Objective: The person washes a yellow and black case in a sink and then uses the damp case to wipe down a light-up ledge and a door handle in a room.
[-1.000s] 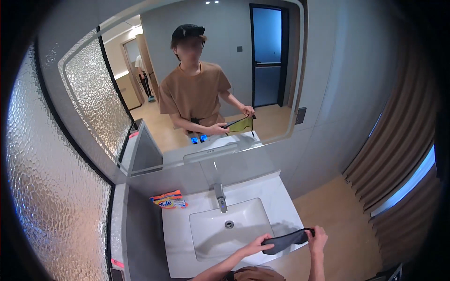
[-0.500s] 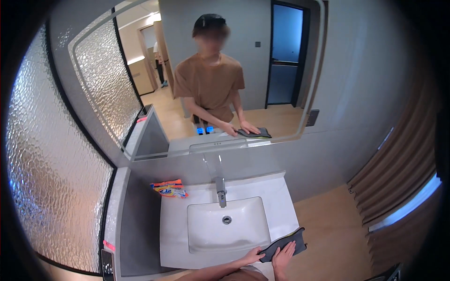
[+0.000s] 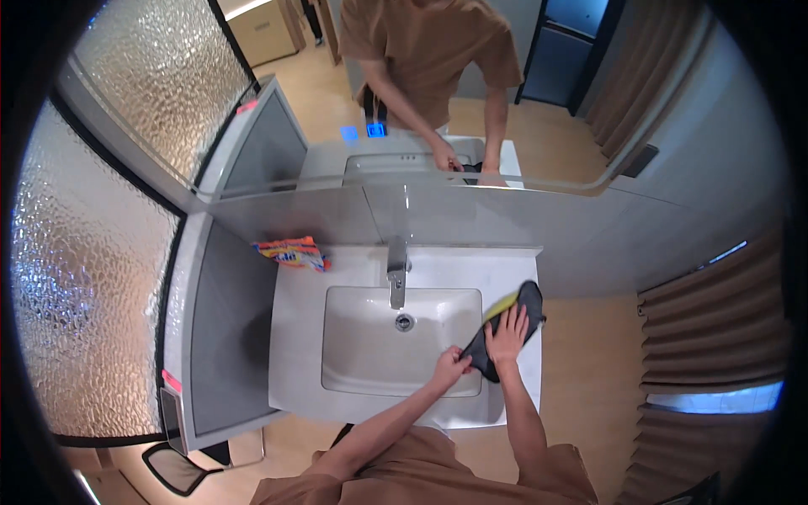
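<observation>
A long, soft, dark grey item with a yellow-green strip along one side [image 3: 528, 300] slants over the sink's right rim and the counter beside it. I cannot make out its exact kind. My left hand [image 3: 453, 368] pinches its near left end, fingers closed. My right hand [image 3: 507, 337] lies flat on its middle, fingers stretched out and covering part of it. The far end of the item rests near the counter's right edge.
A white sink [image 3: 362, 383] is set into the white counter [image 3: 295, 353], with a chrome faucet [image 3: 397, 282] behind it. An orange, colourful packet [image 3: 293, 252] lies at the back left. Grey partition [image 3: 227, 328] on the left, mirror [image 3: 252, 160] above, brown curtain [image 3: 707, 337] at right.
My view has tilted downward. Both hands and the dark item have moved forward onto the sink's right side, and the item has turned to point more away from me.
</observation>
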### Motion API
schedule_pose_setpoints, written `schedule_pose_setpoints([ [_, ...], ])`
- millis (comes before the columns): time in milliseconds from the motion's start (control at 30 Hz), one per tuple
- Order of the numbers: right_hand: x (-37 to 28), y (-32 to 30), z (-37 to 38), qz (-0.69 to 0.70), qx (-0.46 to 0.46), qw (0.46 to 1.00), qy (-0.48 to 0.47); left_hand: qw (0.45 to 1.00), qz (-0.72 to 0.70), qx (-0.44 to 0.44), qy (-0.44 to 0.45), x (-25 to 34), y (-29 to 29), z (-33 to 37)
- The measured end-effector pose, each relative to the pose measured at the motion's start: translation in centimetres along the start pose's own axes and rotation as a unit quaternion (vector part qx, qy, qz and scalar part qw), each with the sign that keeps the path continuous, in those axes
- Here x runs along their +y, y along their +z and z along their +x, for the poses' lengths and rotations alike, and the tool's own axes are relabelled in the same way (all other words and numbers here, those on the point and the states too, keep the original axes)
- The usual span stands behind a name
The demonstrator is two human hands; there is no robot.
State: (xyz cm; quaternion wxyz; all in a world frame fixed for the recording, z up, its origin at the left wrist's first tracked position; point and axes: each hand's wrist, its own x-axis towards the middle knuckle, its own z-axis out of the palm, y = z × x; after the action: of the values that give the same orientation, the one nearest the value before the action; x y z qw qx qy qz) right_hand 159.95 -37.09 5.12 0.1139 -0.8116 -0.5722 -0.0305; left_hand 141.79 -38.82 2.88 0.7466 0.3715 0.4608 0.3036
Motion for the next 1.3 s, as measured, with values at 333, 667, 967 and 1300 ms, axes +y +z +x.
schedule_pose_setpoints([
  [333,-7.8,1.7,11.3,0.091,-0.049,0.960,-0.261,0.987,-0.105,0.114,-0.035,6.4,-5.4,2.8],
  [667,-15.9,4.2,10.1,0.150,-0.066,0.921,-0.352,0.969,-0.112,0.219,0.005,8.1,-9.1,-2.5],
  [967,-23.1,7.4,8.8,0.265,-0.078,0.848,-0.452,0.952,-0.093,0.290,0.029,8.6,-10.6,-3.8],
  [1300,-30.7,7.0,11.4,0.238,-0.071,0.884,-0.395,0.942,-0.029,0.309,0.130,11.8,-16.7,-1.7],
])
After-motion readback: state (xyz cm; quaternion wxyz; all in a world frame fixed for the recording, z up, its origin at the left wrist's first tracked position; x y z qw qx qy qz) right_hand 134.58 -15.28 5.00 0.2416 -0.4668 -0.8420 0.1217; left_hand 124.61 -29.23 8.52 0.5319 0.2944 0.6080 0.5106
